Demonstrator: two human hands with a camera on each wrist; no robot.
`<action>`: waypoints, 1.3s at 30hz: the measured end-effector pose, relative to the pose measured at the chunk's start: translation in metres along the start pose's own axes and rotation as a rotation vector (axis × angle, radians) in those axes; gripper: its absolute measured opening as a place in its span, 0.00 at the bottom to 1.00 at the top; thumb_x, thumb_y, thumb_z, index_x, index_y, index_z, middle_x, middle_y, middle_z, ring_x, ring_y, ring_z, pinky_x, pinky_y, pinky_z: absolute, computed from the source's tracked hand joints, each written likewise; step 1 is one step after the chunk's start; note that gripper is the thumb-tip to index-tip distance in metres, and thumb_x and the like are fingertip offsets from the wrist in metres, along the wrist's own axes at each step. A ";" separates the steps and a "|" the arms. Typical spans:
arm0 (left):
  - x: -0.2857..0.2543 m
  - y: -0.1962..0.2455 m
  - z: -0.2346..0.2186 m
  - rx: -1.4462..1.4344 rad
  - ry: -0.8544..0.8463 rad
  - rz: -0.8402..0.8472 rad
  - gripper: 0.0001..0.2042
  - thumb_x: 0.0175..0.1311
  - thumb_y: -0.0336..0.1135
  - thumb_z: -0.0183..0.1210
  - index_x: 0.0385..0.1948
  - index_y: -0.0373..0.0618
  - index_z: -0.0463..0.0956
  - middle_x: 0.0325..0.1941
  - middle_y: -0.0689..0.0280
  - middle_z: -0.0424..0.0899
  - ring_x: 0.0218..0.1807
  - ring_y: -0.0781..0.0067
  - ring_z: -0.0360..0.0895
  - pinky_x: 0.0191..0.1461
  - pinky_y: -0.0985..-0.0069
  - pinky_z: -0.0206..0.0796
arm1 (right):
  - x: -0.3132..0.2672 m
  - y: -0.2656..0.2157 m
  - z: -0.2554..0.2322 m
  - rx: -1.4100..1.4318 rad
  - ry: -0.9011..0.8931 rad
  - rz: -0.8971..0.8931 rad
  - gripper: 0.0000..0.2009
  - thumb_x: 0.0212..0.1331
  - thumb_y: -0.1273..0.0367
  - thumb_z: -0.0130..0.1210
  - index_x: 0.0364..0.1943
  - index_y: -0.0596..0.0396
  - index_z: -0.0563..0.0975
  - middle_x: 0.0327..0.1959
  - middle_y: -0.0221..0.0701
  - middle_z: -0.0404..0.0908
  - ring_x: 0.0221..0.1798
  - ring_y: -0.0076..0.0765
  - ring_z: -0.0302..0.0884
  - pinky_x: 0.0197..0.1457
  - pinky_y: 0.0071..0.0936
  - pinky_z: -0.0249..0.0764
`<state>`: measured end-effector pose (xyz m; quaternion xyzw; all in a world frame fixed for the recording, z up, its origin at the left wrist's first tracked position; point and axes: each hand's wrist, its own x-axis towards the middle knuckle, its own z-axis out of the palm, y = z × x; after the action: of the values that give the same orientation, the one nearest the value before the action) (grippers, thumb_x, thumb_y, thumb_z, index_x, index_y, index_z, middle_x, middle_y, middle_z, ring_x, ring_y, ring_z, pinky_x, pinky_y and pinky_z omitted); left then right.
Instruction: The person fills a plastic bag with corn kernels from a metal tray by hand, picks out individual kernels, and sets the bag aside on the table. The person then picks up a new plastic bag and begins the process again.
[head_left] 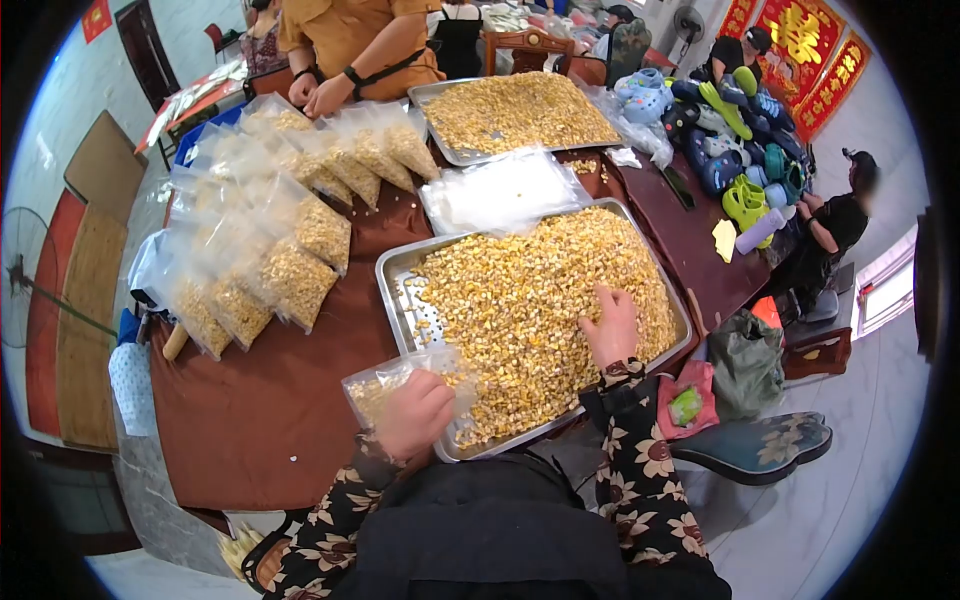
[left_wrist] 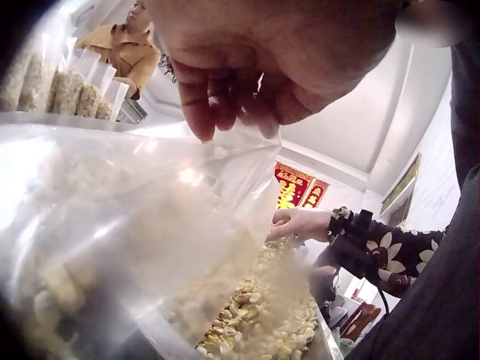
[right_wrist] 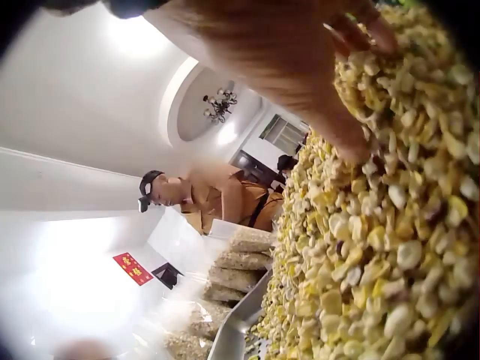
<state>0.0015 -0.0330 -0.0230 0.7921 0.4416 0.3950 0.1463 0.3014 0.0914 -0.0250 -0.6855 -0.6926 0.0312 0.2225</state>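
My left hand pinches the top of a clear plastic bag with kernels in it, over the near left corner of a metal tray. In the left wrist view the fingers curl down onto the edge of the bag, which hangs beneath them. A broad heap of yellow and white corn kernels fills most of the tray. On the right side of the heap is my right hand. In the right wrist view its thumb and fingers are spread apart, with the tips in the kernels.
Filled bags stand in rows at the left. Behind the tray lies a stack of flat clear bags, then a second tray of kernels. A person stands across the table. Clog shoes are piled back right.
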 end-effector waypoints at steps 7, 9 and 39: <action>-0.001 0.000 -0.002 -0.019 0.004 -0.020 0.03 0.51 0.23 0.56 0.27 0.40 0.74 0.29 0.60 0.72 0.34 0.58 0.70 0.36 0.69 0.65 | 0.008 -0.011 0.028 0.596 -0.119 0.124 0.07 0.53 0.73 0.56 0.37 0.54 0.77 0.31 0.29 0.73 0.28 0.28 0.72 0.31 0.23 0.70; -0.001 0.000 -0.001 -0.027 0.013 -0.025 0.03 0.51 0.23 0.57 0.28 0.40 0.74 0.29 0.60 0.72 0.34 0.58 0.70 0.36 0.69 0.65 | 0.008 -0.024 0.020 1.039 -0.489 0.375 0.07 0.57 0.71 0.54 0.40 0.52 0.77 0.30 0.22 0.74 0.27 0.18 0.69 0.29 0.16 0.68; -0.005 -0.002 -0.004 0.027 -0.032 -0.037 0.04 0.50 0.26 0.57 0.28 0.41 0.74 0.30 0.61 0.72 0.34 0.58 0.70 0.37 0.69 0.65 | 0.105 -0.079 0.052 -0.181 -0.274 -0.450 0.22 0.45 0.61 0.57 0.49 0.45 0.75 0.56 0.38 0.70 0.59 0.47 0.63 0.61 0.49 0.57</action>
<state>-0.0039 -0.0364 -0.0244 0.7919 0.4590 0.3737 0.1499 0.2135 0.2014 -0.0164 -0.5210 -0.8509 0.0115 0.0658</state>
